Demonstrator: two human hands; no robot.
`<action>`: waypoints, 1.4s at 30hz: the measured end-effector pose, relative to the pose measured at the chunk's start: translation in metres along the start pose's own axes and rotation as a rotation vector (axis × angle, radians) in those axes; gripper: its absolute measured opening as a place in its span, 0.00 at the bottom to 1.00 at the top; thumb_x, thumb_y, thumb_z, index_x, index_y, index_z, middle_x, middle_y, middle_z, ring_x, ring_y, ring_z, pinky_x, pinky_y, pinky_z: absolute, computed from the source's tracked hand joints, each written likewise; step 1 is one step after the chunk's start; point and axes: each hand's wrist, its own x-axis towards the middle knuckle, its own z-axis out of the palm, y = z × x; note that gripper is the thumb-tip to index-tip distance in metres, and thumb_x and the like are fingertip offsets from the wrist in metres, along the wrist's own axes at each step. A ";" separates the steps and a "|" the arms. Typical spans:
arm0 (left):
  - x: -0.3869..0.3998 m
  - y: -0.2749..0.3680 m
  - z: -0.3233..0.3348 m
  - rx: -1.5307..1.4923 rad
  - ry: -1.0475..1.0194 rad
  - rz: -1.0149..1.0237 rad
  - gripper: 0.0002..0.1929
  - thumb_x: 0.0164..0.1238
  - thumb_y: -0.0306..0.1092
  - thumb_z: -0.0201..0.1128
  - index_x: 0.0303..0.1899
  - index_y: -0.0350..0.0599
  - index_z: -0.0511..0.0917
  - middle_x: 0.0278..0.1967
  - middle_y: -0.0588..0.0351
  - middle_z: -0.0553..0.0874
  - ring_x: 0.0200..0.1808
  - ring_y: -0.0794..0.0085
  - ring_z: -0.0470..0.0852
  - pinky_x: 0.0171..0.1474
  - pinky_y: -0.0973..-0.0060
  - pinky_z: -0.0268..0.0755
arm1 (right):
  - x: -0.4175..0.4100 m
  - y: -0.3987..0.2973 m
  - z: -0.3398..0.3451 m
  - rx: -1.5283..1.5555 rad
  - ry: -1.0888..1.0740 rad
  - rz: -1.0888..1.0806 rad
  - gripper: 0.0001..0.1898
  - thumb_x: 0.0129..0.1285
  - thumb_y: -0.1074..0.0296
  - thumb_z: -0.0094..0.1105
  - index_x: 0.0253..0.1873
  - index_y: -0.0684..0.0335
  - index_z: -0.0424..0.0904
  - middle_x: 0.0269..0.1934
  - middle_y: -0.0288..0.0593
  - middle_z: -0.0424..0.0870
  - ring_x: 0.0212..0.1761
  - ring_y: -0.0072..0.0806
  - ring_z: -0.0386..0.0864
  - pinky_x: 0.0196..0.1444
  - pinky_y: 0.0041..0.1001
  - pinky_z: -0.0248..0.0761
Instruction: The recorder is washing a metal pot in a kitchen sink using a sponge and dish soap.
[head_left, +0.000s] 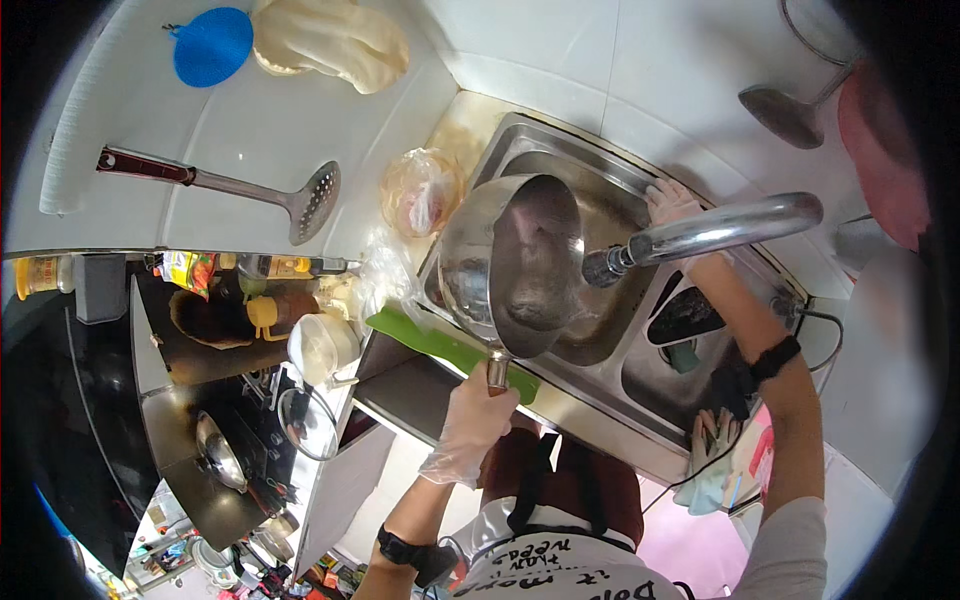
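A steel wok (469, 259) is tilted on its side over the left basin of a stainless steel double sink (611, 352). My left hand (476, 424), in a clear plastic glove, grips its handle (496, 371). The curved metal faucet (720, 229) points its dark nozzle at the wok's open side, and some water shows inside. My right hand (671, 206), gloved too, is at the sink's back rim behind the faucet, partly hidden by it; whether it holds anything I cannot tell.
A green strip (431, 345) lies along the counter's front edge. Plastic bags (386, 274) and a wrapped bowl (421, 193) stand left of the sink. A black object (686, 319) sits over the right basin; rubber gloves (709, 465) hang at its front. A skimmer (262, 191) hangs on the wall.
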 end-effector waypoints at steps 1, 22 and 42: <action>0.003 -0.001 0.001 0.002 -0.014 0.012 0.13 0.58 0.29 0.60 0.44 0.36 0.74 0.23 0.56 0.78 0.19 0.76 0.77 0.22 0.75 0.70 | -0.005 0.012 0.032 -0.149 -0.022 -0.004 0.20 0.67 0.60 0.44 0.60 0.58 0.75 0.63 0.47 0.71 0.70 0.42 0.61 0.72 0.40 0.48; -0.009 0.014 -0.074 0.645 0.824 0.597 0.13 0.56 0.25 0.63 0.44 0.41 0.75 0.24 0.44 0.83 0.28 0.52 0.84 0.31 0.64 0.75 | -0.143 -0.060 -0.114 0.427 0.124 0.315 0.29 0.58 0.61 0.59 0.65 0.63 0.67 0.67 0.43 0.65 0.73 0.38 0.55 0.76 0.39 0.41; -0.043 -0.057 -0.062 -0.652 -0.385 -0.217 0.10 0.59 0.26 0.63 0.31 0.46 0.67 0.17 0.68 0.65 0.12 0.84 0.63 0.15 0.83 0.55 | -0.226 -0.094 -0.071 0.734 0.042 0.514 0.24 0.58 0.65 0.61 0.61 0.60 0.71 0.57 0.52 0.77 0.57 0.47 0.75 0.59 0.38 0.68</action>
